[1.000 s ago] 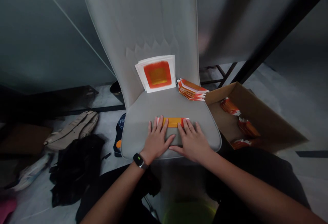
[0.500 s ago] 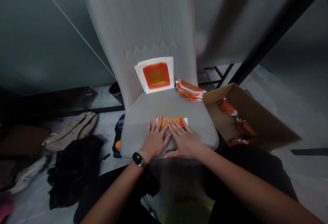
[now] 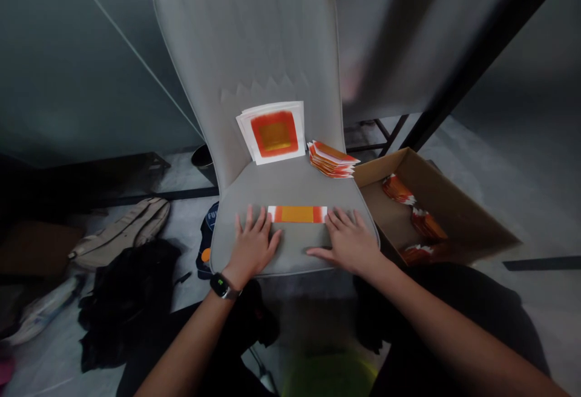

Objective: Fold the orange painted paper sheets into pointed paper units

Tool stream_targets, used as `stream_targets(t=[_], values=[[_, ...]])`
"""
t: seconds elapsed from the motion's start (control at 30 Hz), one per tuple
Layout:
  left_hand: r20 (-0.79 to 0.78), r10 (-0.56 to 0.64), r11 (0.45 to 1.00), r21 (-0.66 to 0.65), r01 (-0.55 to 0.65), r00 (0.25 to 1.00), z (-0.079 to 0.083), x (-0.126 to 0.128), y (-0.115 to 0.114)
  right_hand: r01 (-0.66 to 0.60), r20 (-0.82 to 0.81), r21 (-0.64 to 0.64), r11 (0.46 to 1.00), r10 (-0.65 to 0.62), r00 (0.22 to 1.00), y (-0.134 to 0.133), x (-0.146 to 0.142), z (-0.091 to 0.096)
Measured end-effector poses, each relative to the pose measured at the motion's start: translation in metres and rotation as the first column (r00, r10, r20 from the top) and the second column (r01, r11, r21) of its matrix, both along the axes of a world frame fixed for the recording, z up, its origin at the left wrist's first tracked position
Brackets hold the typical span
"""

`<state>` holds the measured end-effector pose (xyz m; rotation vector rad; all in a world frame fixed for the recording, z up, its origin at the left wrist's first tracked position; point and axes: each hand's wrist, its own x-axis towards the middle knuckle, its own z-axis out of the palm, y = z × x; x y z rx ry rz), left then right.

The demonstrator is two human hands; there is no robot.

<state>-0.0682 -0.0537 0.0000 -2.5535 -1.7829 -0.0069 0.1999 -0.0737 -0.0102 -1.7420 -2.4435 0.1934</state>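
Note:
A folded paper strip, gold in the middle with red and white ends, lies flat across the grey chair seat. My left hand rests at its left end, fingers spread on the seat. At the right end is my right hand, also flat, with the thumb stretched out to the left. Behind the strip, square white sheets with a red and gold print lean against the backrest. A pile of folded papers sits at the seat's right rear.
To the right of the chair, an open cardboard box holds several bundles of folded papers. On the floor at left lie a beige bag and black cloth. A dark bin stands behind the chair.
My hands have slid apart along the strip, the left one leftward and the right one rightward, from its middle to its two ends. More of the strip now shows.

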Motion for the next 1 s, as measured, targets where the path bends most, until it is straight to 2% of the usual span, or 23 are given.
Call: stream_targets(t=[0.1, 0.17, 0.3, 0.4, 0.5, 0.63, 0.73, 0.87, 0.93, 1.0], values=[[0.055, 0.066, 0.994, 0.084, -0.071, 0.996, 0.004, 0.009, 0.008, 0.038, -0.062, 0.034, 0.999, -0.036, 0.997, 0.019, 0.001, 0.009], [0.135, 0.043, 0.994, 0.091, -0.056, 0.990, 0.004, 0.011, 0.020, 0.072, -0.108, 0.033, 0.997, -0.068, 0.992, 0.036, 0.003, 0.011], [0.307, -0.167, 0.984, -0.003, 0.176, 0.937, -0.001, 0.007, 0.053, 0.019, -0.183, -0.047, 0.999, -0.028, 0.983, 0.064, 0.002, 0.007], [0.419, -0.220, 0.964, -0.044, 0.262, 0.881, 0.000, 0.004, 0.067, -0.051, -0.285, -0.111, 0.992, 0.017, 0.958, 0.072, -0.005, 0.008], [0.446, -0.234, 0.960, -0.036, 0.278, 0.864, 0.004, 0.004, 0.067, -0.079, -0.362, -0.142, 0.987, 0.023, 0.932, 0.073, -0.008, 0.012], [0.404, -0.197, 0.977, 0.006, 0.212, 0.893, 0.004, 0.004, 0.060, 0.039, -0.330, -0.126, 0.991, -0.079, 0.941, 0.073, -0.003, 0.008], [0.350, -0.133, 0.986, -0.051, 0.160, 0.927, 0.002, 0.000, 0.060, 0.072, -0.339, -0.171, 0.983, -0.128, 0.932, 0.076, 0.000, -0.003], [0.355, -0.120, 0.977, -0.122, 0.173, 0.927, 0.003, -0.003, 0.063, 0.044, -0.416, -0.225, 0.973, -0.137, 0.899, 0.078, -0.002, -0.008], [0.368, -0.130, 0.978, -0.106, 0.181, 0.921, 0.005, -0.003, 0.064, 0.050, -0.412, -0.172, 0.984, -0.118, 0.903, 0.076, -0.004, -0.006], [0.363, -0.152, 0.984, -0.031, 0.174, 0.920, 0.007, -0.001, 0.063, 0.041, -0.400, -0.077, 0.996, -0.069, 0.914, 0.074, -0.004, -0.003]])
